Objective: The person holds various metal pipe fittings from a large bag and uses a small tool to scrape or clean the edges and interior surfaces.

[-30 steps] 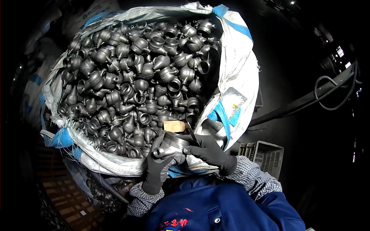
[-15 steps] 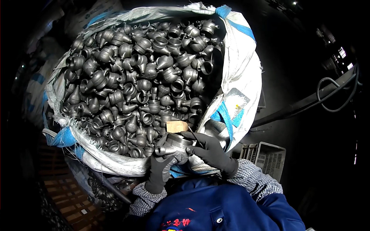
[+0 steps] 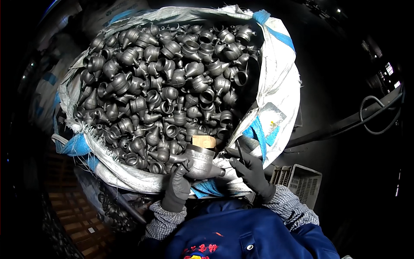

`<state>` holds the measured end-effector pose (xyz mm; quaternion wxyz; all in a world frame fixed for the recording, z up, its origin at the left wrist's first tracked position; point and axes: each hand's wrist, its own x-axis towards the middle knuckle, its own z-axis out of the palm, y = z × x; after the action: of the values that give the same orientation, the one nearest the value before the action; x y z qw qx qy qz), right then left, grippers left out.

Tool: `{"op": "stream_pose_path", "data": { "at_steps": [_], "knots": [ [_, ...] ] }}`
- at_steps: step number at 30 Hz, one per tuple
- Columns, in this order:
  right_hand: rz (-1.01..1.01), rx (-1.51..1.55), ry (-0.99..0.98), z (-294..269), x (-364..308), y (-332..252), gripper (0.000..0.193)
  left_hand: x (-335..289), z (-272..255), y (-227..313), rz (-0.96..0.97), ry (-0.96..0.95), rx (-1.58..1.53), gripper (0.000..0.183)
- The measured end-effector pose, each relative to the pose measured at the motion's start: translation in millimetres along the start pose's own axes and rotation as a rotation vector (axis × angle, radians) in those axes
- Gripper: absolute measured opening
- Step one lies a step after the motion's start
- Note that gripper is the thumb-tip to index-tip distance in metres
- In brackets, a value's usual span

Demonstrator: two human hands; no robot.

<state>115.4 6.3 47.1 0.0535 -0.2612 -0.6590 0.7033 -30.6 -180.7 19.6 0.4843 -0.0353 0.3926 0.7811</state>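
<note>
My left hand point(image 3: 177, 184), in a dark grey glove, grips a grey metal casting point(image 3: 201, 163) by its left side. The casting has a round body, a threaded wide mouth turned up and away, and a narrow spout pointing right. Just right of it, my gloved right hand point(image 3: 250, 171) is closed on a thin dark rod-like tool point(image 3: 240, 152), apart from the casting. The tool's exact kind is not clear. Beyond the casting, a small pale wooden block point(image 3: 204, 141) lies on the heap of similar castings point(image 3: 172, 93).
A large white woven bulk bag point(image 3: 278, 77) with blue straps surrounds the heap. Grey plastic crates point(image 3: 305, 183) stand at the right. A dark bar with a looped cable point(image 3: 366, 113) reaches in from the right. Brown slatted crates point(image 3: 71, 207) are at lower left.
The casting has turned in my left hand, so its spout now points right and its side shows. My right hand has drawn away to the right with the tool. The view has shifted slightly.
</note>
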Motion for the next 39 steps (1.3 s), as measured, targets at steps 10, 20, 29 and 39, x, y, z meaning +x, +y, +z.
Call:
{"op": "stream_pose_path", "data": {
  "at_steps": [10,20,29,39],
  "knots": [
    [0.257,0.386,-0.139,13.9,-4.2,9.4,0.043,15.8,5.0,9.4,0.219,-0.109,-0.129,0.065],
    [0.223,0.405,-0.175,20.0,-3.1,16.2,0.045,32.3,-59.7,-2.4,0.315,-0.038,-0.202,0.047],
    [0.246,0.3,-0.207,38.0,2.0,-9.0,0.039,-0.7,-34.0,21.3,0.598,-0.002,0.313,0.044],
    [0.191,0.175,-0.275,50.0,15.5,-1.7,0.034,-100.1,-82.8,65.7,0.833,0.416,0.452,0.036]
  ]
}}
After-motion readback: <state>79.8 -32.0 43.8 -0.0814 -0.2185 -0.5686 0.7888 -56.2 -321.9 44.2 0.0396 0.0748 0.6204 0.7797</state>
